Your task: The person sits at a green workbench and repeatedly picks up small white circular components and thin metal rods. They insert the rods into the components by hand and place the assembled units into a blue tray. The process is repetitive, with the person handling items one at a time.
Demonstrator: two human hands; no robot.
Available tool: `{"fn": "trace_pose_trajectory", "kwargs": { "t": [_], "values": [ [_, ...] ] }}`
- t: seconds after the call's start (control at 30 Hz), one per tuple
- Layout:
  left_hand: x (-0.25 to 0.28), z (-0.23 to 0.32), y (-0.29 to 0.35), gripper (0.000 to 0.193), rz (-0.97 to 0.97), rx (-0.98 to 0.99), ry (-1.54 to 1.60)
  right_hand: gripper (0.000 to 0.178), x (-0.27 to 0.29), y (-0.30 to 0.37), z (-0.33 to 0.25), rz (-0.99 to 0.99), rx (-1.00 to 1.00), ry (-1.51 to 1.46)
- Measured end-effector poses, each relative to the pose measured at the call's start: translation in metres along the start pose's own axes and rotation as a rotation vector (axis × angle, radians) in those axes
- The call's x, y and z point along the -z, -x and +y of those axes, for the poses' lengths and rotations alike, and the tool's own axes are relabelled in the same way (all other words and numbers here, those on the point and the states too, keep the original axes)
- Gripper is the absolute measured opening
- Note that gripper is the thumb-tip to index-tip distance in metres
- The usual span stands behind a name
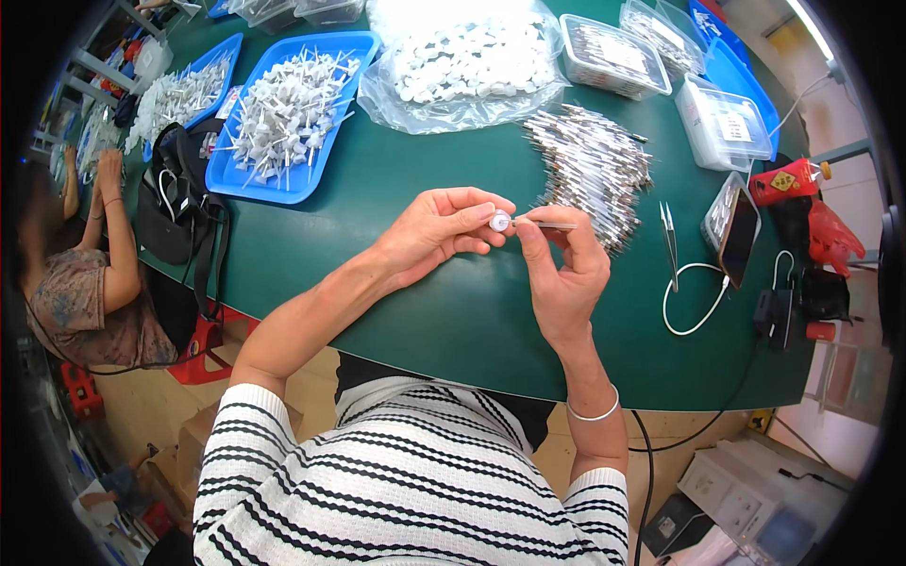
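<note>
Above the table's near middle, my left hand [425, 236] pinches a small white round plastic cap [500, 223] between thumb and fingers. My right hand [566, 274] is closed on a thin metal-looking rod [557, 225], whose inner end meets or almost meets the cap; whether it sits inside I cannot tell. Just beyond my right hand lies a heap of slim metal-and-white rods [590, 170]. Farther off, a clear plastic bag [377, 106] holds many white caps [462, 61]. White caps with stems [288, 108] fill a blue tray [226, 179] at the left.
Tweezers [669, 241], a white cable [672, 316] and a phone [741, 231] on a clear box lie at the right. Lidded clear boxes [722, 123] stand at the back right. A black bag [170, 222] hangs at the left edge, beside a seated person [94, 292].
</note>
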State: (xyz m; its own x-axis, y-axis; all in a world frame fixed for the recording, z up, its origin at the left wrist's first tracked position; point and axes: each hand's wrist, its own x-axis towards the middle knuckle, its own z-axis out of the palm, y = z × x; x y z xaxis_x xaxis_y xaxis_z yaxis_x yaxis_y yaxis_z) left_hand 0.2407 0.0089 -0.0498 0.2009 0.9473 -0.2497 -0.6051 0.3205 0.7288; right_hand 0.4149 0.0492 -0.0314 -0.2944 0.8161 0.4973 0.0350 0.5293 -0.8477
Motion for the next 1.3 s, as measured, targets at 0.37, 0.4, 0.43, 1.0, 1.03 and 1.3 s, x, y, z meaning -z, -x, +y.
{"fn": "trace_pose_trajectory", "kwargs": {
  "t": [0.37,0.4,0.43,1.0,1.03,1.3],
  "values": [
    [-0.0025,-0.0013,-0.0006,0.025,0.023,0.015,0.005,0.011,0.0004,-0.0006,0.0013,-0.013,0.025,0.011],
    [-0.0028,-0.0012,-0.0004,0.025,0.022,0.013,0.004,0.011,0.0003,-0.0005,0.0015,-0.015,0.027,0.003],
    [-0.0029,-0.001,-0.0002,0.025,0.02,0.012,0.003,0.011,0.0003,-0.0003,0.0013,-0.014,0.03,0.005],
    [0.0004,-0.0034,-0.0013,0.026,0.007,0.011,-0.016,0.012,0.0017,-0.0014,0.0,-0.048,0.042,0.057],
    [0.0004,-0.0037,-0.0014,0.026,0.011,0.013,-0.014,0.012,0.0017,-0.0012,0.0006,-0.046,0.036,0.054],
    [0.0004,-0.0045,-0.0018,0.024,0.028,0.018,-0.009,0.011,0.0013,-0.0014,0.0009,-0.053,0.047,0.085]
  ]
}}
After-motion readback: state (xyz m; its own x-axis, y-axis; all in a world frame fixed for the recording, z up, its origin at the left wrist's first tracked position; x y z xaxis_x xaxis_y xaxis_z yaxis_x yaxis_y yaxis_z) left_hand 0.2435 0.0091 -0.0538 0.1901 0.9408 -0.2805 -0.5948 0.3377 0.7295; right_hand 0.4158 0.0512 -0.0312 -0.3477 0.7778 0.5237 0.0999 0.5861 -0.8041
